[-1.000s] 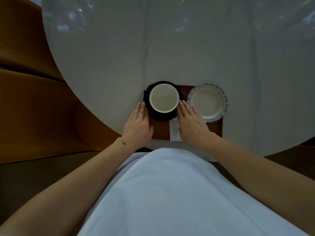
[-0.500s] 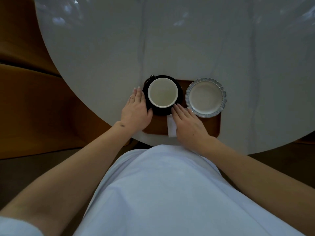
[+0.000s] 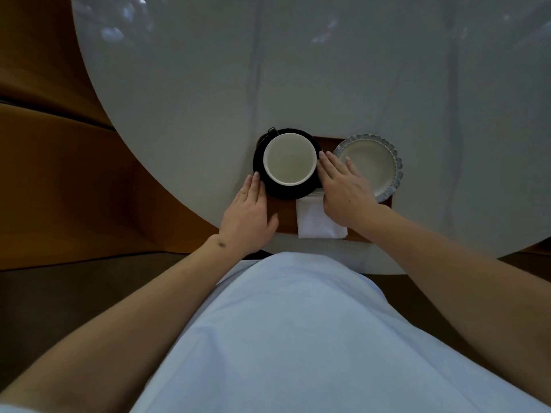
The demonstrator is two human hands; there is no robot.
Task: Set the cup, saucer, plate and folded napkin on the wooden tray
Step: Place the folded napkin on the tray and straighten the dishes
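The left hand (image 3: 249,217) lies flat with its fingers (image 3: 255,186) stretched out and together, tips touching the left rim of the black saucer (image 3: 286,190), gripping nothing; the right hand (image 3: 346,189) is likewise flat and open, its fingers spread between the saucer's right side and the plate (image 3: 378,162), palm over the top corner of the folded napkin (image 3: 316,220). The white cup (image 3: 289,160) stands upright on the saucer, its dark handle toward the far left. Saucer, scalloped plate and napkin all sit on the wooden tray (image 3: 283,216), which rests at the near edge of the round pale table (image 3: 298,70).
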